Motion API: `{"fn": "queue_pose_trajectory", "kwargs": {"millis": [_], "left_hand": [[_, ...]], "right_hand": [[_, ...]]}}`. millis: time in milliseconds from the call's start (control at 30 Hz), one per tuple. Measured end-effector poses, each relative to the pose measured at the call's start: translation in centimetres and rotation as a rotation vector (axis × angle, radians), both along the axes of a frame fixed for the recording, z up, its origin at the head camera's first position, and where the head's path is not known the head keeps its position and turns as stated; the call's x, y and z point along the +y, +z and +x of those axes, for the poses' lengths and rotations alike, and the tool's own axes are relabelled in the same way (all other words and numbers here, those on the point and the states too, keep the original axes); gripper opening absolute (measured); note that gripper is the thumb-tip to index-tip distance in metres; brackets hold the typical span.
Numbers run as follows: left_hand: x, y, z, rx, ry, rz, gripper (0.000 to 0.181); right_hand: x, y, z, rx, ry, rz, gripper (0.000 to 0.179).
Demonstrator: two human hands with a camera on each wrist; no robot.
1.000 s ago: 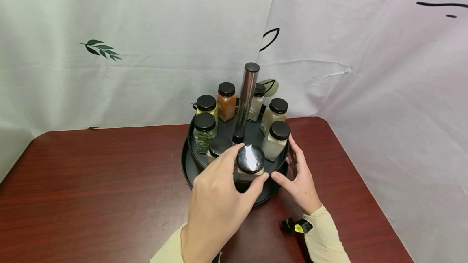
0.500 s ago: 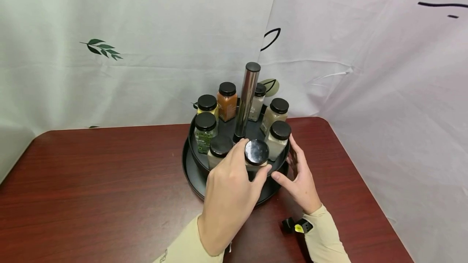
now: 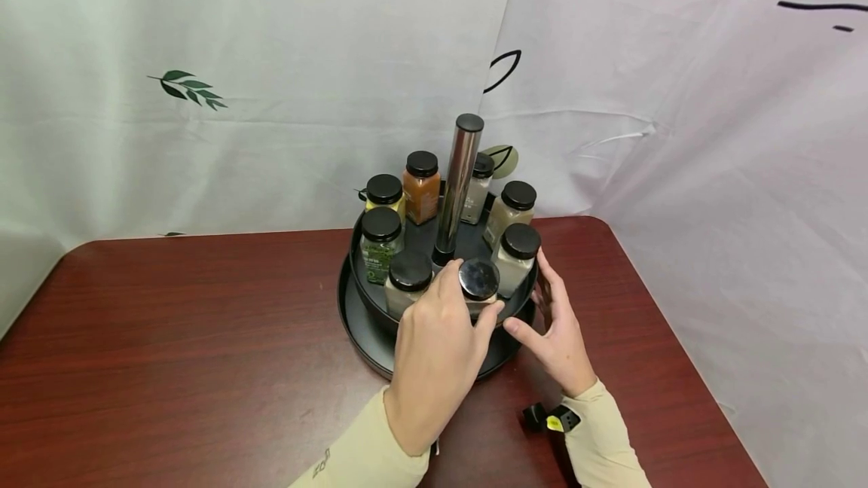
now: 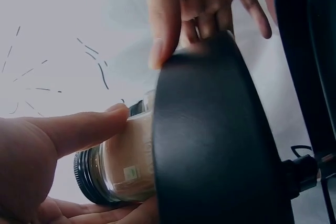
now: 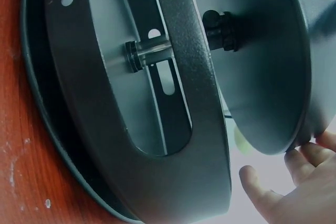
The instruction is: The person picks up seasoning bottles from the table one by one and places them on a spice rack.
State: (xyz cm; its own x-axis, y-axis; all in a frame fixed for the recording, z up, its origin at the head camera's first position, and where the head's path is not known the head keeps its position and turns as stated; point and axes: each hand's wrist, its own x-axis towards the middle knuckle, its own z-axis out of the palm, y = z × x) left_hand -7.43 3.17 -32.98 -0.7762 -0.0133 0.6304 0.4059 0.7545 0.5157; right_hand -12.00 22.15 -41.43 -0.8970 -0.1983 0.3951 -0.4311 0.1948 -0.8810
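In the head view, my left hand (image 3: 437,352) holds a spice jar (image 3: 478,279) with a shiny black lid at the front of the upper black tray (image 3: 380,306). The left wrist view shows thumb and fingers around this jar (image 4: 128,156), its pale brown contents visible and its base hidden behind the tray wall (image 4: 215,135). At the tray's right side, my right hand (image 3: 559,341) touches the rim with thumb and fingers spread. Fingertips (image 5: 302,163) meet the tray's lower edge in the right wrist view.
Several black-lidded jars ring the upper tray, including a green one (image 3: 381,247) and an orange one (image 3: 421,190). A metal post (image 3: 457,190) rises from its centre. A wider lower tray (image 3: 359,333) lies beneath, on the reddish-brown table (image 3: 203,337). White curtains (image 3: 305,36) hang behind.
My left hand has carried the spice jar right and away from me, into the gap beside the front right jar. My right hand stays at the tray rim.
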Motion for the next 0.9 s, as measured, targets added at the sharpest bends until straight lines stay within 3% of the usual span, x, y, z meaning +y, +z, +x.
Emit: {"fn": "queue_pose_trajectory", "kwargs": {"millis": [700, 900], "left_hand": [[0.80, -0.30, -0.69, -0.006, 0.055, -0.031, 0.065], [0.82, -0.49, -0.32, 0.050, 0.029, -0.061, 0.079]], "right_hand": [[0.03, 0.09, -0.02, -0.002, 0.000, 0.002, 0.097], [0.14, -0.05, 0.08, 0.001, -0.007, 0.015, 0.097]]}}
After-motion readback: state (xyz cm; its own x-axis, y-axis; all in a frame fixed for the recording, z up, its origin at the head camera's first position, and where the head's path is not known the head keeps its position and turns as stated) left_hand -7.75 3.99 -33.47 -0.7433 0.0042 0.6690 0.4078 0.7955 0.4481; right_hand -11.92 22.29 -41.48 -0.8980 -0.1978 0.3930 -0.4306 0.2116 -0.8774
